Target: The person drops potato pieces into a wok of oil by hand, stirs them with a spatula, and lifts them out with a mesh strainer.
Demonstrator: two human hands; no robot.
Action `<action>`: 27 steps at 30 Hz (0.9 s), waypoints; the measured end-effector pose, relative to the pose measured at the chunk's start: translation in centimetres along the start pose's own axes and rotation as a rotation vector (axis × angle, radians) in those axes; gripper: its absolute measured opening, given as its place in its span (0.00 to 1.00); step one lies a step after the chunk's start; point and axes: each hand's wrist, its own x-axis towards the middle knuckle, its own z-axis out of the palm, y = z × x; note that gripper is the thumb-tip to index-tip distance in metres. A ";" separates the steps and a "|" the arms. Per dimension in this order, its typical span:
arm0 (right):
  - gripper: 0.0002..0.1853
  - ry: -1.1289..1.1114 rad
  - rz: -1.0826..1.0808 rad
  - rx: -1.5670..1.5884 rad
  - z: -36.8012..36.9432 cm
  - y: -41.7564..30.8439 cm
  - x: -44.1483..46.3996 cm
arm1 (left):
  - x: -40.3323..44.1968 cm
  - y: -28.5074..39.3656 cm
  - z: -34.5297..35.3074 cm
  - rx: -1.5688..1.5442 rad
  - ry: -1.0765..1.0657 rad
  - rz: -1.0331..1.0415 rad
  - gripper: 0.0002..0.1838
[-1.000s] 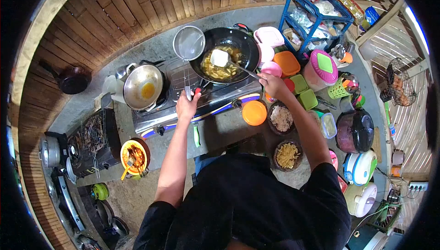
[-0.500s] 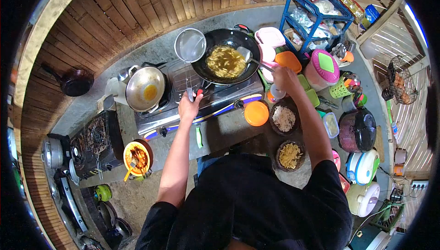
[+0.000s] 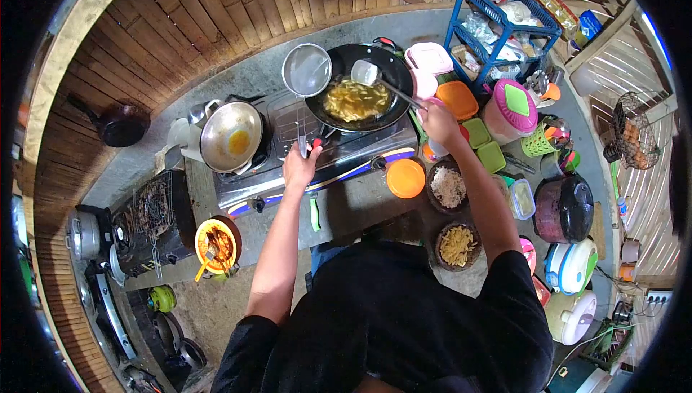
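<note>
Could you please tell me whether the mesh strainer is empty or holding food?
Empty: the mesh strainer shows only bare mesh, while the pale food pieces lie in the black wok.

This place is a kitchen, with a wall (image 3: pixel 216 14) of wooden slats. On the stove (image 3: pixel 353 151) there are a dark wok (image 3: pixel 347 63) and a metal pan (image 3: pixel 218 125), and the counter (image 3: pixel 340 209) carries plastic containers (image 3: pixel 456 99) and a pot (image 3: pixel 566 213).

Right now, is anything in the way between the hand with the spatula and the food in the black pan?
Nothing visible is. The spatula in the right hand reaches over the rim of the black pan toward the food. The strainer in the left hand is by the pan's left edge, outside that path.
</note>
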 end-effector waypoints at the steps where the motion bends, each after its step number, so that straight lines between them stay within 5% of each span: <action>1: 0.10 0.051 0.048 -0.063 0.1 0.1 0.2 | 0.0 0.1 0.0 -0.006 -0.003 -0.004 0.20; 6: 0.10 0.196 0.015 -0.115 2.8 2.8 1.5 | 0.0 0.0 0.0 -0.001 -0.004 -0.007 0.21; 8: 0.10 0.003 0.015 -0.014 3.6 3.5 2.1 | 0.0 0.0 0.0 0.014 -0.025 0.001 0.21; 11: 0.11 0.001 -0.130 0.162 5.8 4.7 2.4 | -0.2 0.5 -0.4 0.014 -0.024 -0.017 0.21; 18: 0.14 -0.135 -0.016 0.335 2.6 1.3 0.3 | -0.1 0.3 -0.3 0.024 -0.002 0.019 0.21; 23: 0.15 0.209 -0.151 0.063 1.0 2.1 -0.5 | 0.0 0.1 -0.1 -0.022 -0.011 -0.004 0.21; 27: 0.14 0.124 0.019 -0.113 -2.0 0.6 -0.8 | 0.0 0.1 -0.1 -0.024 -0.005 -0.002 0.21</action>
